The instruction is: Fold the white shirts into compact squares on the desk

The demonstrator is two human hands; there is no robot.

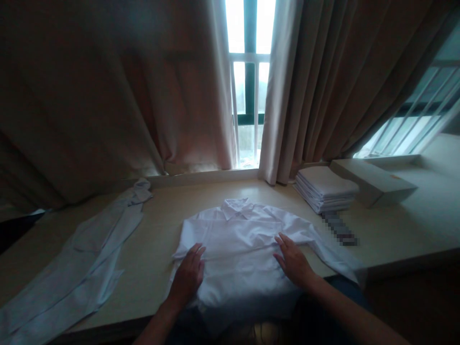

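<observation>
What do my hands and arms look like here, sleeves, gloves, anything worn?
Your left hand and right hand are ungloved, and both forearms are bare, with no sleeve in view. I can make out no watch or bracelet, though the picture is dim.

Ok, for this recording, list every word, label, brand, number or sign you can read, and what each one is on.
None can be read.
Box: a small orange mark on top, too small and blurred to tell whether it is lettering.
Dark item by the folded stack: pixelated, so any text is unreadable.
White shirt: no lettering visible.
</observation>
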